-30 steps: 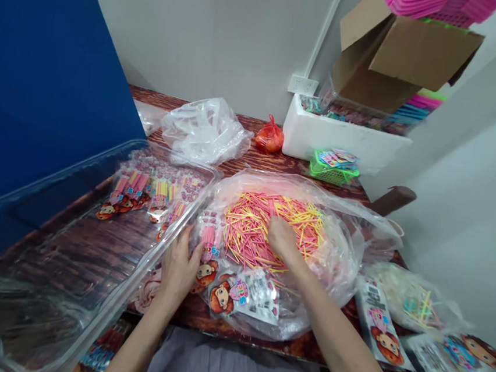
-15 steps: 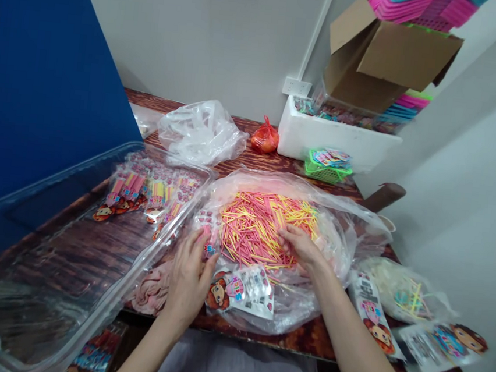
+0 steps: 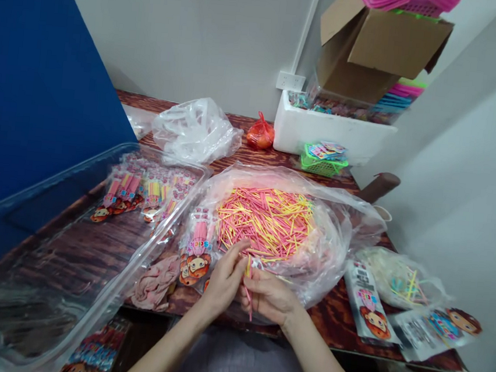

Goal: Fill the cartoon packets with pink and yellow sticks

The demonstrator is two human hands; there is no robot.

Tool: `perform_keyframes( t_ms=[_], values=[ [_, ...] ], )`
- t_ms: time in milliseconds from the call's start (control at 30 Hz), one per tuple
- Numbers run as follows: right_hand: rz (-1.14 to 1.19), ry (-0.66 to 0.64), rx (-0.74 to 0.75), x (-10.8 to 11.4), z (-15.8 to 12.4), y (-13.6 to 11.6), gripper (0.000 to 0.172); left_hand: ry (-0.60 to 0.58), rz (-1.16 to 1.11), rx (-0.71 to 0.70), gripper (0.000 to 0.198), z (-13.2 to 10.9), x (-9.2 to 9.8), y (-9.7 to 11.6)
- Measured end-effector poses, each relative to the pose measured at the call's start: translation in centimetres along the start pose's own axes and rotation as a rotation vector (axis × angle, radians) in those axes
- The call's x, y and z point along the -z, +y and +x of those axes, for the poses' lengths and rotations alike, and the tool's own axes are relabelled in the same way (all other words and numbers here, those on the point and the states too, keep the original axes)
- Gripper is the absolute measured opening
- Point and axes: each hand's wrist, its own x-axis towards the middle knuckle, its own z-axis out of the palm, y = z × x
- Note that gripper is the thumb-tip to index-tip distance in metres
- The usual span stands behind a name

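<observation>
My left hand [image 3: 226, 276] and my right hand [image 3: 271, 296] meet near the table's front edge. Between them they pinch a small bunch of thin pink and yellow sticks [image 3: 248, 277], held roughly upright; the exact grip of each finger is partly hidden. Just beyond, a heap of the same sticks [image 3: 266, 223] lies in an opened clear plastic bag [image 3: 333, 235]. Left of my left hand rest filled packets [image 3: 199, 240] with pink sticks showing and a printed cartoon figure. My hands cover most of what lies beneath them.
A clear plastic bin [image 3: 136, 257] takes up the left side, with filled packets [image 3: 131, 186] at its far end. A crumpled cloth [image 3: 155, 285] lies beside it. To the right are printed pouches [image 3: 368, 306]. Behind stand a green basket [image 3: 322, 165] and a white foam box [image 3: 332, 133].
My right hand has drawn back from the heap with sticks in it. My left hand has moved right, off the filled packets, to meet it. The view has shifted slightly.
</observation>
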Motion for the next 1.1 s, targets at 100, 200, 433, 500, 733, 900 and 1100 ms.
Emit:
perform_keyframes(
  t_ms=[100, 200, 433, 500, 733, 900, 1100],
  values=[
    [-0.075, 0.028, 0.071, -0.4, 0.1, 0.1, 0.034, 0.038, 0.017, -0.079, 0.039, -0.4, 0.2, 0.1],
    [-0.196, 0.086, 0.151, -0.8, 0.5, 0.6, 0.029, -0.042, 0.078, -0.124, 0.037, -0.6, 0.4, 0.7],
    [-0.558, 0.284, 0.379, -1.3, 0.4, 0.4, 0.015, 0.03, 0.177, -0.205, 0.025, -0.7, 1.3, 2.2],
    [-0.728, 0.386, 0.532, -1.0, 0.3, 0.5, 0.014, 0.028, 0.231, -0.282, 0.028, -0.8, 1.3, 2.1],
    [-0.892, 0.548, 0.701, 1.6, 0.7, 3.5, 0.033, -0.178, 0.48, -0.452, 0.043, -1.5, -0.1, 0.8],
    [-0.897, 0.584, 0.74, 2.4, 0.6, 4.0, 0.037, -0.163, 0.429, -0.4, 0.046, -1.5, 0.1, -0.9],
    [-0.846, 0.559, 0.713, 1.6, -0.2, 2.7, 0.022, -0.092, 0.657, -0.205, 0.024, -0.7, 0.0, -2.9]
  ],
)
